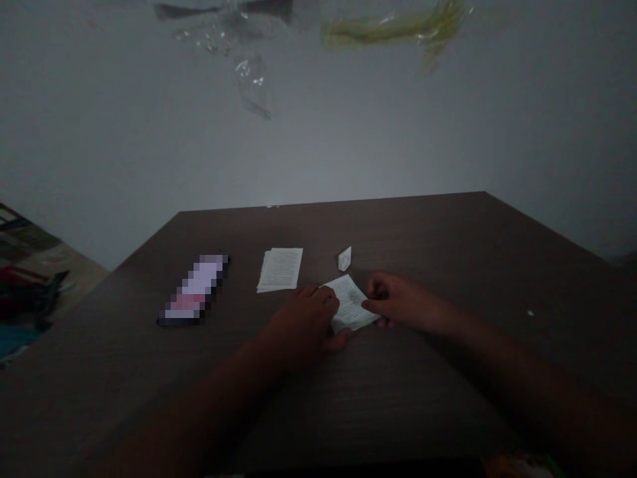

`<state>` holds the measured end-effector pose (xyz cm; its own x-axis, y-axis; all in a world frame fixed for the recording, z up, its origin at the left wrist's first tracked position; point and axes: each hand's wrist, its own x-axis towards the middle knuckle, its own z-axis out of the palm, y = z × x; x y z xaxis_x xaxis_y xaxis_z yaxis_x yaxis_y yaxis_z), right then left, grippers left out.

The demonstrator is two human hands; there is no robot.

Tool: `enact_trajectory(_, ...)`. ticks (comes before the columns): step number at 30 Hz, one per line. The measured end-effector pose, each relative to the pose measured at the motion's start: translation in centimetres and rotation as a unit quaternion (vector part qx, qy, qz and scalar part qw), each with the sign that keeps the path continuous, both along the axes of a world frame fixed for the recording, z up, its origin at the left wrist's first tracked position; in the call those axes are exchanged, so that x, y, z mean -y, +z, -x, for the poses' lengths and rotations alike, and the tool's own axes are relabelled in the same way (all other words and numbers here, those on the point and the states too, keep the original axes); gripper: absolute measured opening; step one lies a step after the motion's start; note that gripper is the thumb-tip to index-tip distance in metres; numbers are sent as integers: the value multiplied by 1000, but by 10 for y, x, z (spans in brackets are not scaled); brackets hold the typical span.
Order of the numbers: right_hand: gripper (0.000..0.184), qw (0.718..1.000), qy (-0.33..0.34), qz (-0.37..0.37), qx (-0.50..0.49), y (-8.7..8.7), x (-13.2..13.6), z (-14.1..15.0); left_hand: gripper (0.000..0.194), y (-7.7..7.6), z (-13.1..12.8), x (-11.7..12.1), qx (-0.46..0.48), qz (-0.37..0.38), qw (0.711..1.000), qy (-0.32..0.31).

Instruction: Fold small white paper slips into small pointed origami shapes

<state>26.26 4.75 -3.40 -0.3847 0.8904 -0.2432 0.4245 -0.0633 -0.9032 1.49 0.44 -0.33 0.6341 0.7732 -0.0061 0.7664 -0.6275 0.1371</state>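
Observation:
A small printed sheet of paper (351, 302) lies at a slant on the table, between my two hands. My left hand (308, 325) rests over its left edge, fingers bent a little and thumb spread out near the lower edge. At the right corner, my right hand (393, 302) pinches the sheet between thumb and fingers. Just beyond the sheet sits a small folded piece of white paper (345, 259), touched by neither hand. A stack of similar printed sheets (281, 269) lies to the left, beyond my left hand.
A phone (194, 292) with a blurred-out screen lies on the brown table (423, 232) at the left. One tiny white scrap (530, 313) is on the right side. Behind the table rises a pale wall (318, 146) with tape and plastic on it. Cluttered items show on the far left floor.

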Motion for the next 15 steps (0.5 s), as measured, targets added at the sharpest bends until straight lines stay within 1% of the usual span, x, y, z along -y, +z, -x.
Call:
enact_trajectory(3, 29, 999, -8, 33, -23, 3, 0, -1, 19, 0, 1, -2, 15, 3, 1000, 19)
enact_trajectory(7, 34, 995, -39, 48, -77, 2, -4, 3, 20, -2, -1, -1, 33, 21, 999, 30)
enact_trajectory(9, 36, 992, -54, 43, -105, -1, -3, 7, 22, -2, -3, 0, 34, 24, 998, 39)
enact_trajectory(12, 34, 986, -66, 7, -150, -5, 1, 15, 25, -4, -6, 1, 35, 22, 998, 44)
enact_trajectory(14, 28, 986, -56, -45, -151, -7, 7, 18, 25, -5, -6, 0, 47, 22, 998, 44)
enact_trajectory(15, 24, 986, -46, -85, -139, -7, 10, 18, 24, -7, -6, 0, 55, 21, 997, 47)
